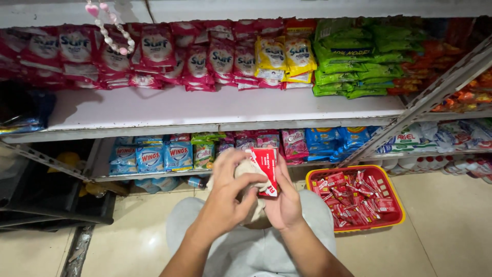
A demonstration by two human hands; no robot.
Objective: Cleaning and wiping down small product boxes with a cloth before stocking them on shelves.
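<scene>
Both hands are working at lower centre of the frame | right hand (283, 201) is gripping a small red-and-white box (265, 169) | left hand (229, 192) is pressing a beige cloth (252, 172) closed against it | red basket (394, 219) of red sachets (356, 197) is sitting lower right | detergent shelves (215, 110) are filling the upper frame.
</scene>
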